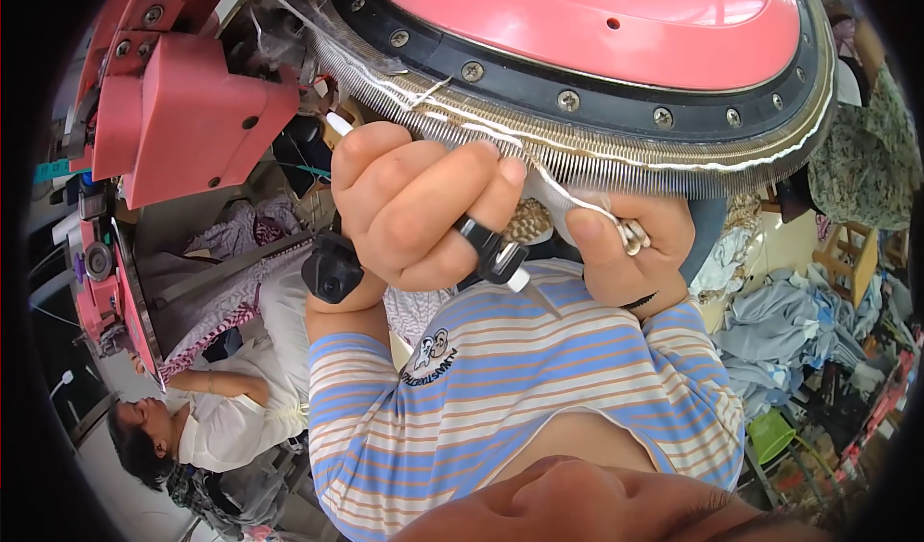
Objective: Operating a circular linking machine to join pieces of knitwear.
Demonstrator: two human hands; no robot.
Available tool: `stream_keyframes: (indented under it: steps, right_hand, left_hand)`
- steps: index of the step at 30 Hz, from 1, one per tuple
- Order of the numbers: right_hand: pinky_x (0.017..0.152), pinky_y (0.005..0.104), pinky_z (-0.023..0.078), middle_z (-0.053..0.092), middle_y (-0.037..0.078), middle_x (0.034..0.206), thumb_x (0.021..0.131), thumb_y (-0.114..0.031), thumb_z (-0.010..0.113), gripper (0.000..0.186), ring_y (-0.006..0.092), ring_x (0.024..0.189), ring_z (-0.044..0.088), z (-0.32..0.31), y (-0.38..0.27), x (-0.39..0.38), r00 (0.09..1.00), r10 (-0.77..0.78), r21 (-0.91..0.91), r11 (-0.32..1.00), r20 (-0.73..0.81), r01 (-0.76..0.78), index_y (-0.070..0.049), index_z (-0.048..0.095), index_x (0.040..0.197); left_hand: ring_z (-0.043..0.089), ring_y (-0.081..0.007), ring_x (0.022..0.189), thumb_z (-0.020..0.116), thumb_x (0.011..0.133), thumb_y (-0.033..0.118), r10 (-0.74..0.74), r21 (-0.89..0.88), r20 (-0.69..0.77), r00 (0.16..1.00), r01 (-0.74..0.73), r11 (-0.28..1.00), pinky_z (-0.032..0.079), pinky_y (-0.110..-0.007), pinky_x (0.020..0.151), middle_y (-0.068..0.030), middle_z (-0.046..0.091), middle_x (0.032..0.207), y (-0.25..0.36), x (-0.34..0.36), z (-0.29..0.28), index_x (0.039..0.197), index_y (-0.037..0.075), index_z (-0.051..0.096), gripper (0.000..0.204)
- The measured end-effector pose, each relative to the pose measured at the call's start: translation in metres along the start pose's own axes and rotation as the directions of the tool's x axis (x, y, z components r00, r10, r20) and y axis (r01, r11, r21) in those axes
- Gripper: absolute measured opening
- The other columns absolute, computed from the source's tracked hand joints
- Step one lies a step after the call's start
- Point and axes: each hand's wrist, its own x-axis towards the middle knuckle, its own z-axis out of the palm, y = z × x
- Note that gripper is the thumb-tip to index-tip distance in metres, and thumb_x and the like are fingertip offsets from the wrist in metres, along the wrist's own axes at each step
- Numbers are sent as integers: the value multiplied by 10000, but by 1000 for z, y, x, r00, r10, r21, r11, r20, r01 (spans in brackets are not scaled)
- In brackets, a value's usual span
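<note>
Head view, hands (510,219) crowded against needle rim (616,152)

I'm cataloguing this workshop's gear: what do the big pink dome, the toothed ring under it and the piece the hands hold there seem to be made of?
The pink dome looks like painted metal or hard plastic: smooth, glossy, with highlights. The toothed ring appears to be metal: fine, even, grey points below a black band with screws. The white piece pinched between the left hand and right hand looks like knitted yarn fabric, soft and stringy.
</note>
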Motion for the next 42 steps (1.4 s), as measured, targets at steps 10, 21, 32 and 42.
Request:
stream_keyframes:
  steps: [10, 21, 32, 42]
  right_hand:
    - [591, 216, 472, 651, 98, 778, 735, -30, 655, 144, 126, 673, 618, 10, 11, -5, 988, 51, 238, 971, -146, -15, 22, 649, 870]
    - [608, 217, 454, 641, 84, 826, 746, -19, 633, 180, 122, 663, 583, -1, 4, 1, 986, 136, 194, 969, 91, -152, 23, 636, 921]
    - [583, 215, 452, 634, 77, 815, 741, -32, 624, 200, 113, 650, 578, 0, 10, 6, 998, -20, 92, 996, 64, 14, 5, 640, 937]
    - [584, 207, 464, 643, 89, 818, 720, -30, 650, 189, 111, 661, 598, 8, 14, 5, 996, -68, 127, 989, -61, 75, 12, 647, 904]
  left_hand:
    - [512, -162, 682, 664, 659, 36, -43, -48, 137, 990, 50, 998, 398, -306, 586, -32, 538, 877, 9, 4, -8, 926, 89, 605, 279]
    - [485, -104, 620, 626, 637, 42, -1, -82, 69, 998, 7, 997, 369, -244, 532, -25, 553, 868, 0, 7, -5, 811, 77, 630, 178]
    - [505, -178, 667, 673, 646, -7, -100, -90, 156, 983, 115, 989, 405, -308, 574, -37, 537, 905, 6, 8, -10, 928, 101, 612, 308]
    - [456, -95, 572, 602, 629, 66, 67, -35, 34, 997, -66, 997, 340, -231, 487, -21, 546, 841, 1, 12, 0, 754, 63, 617, 126]
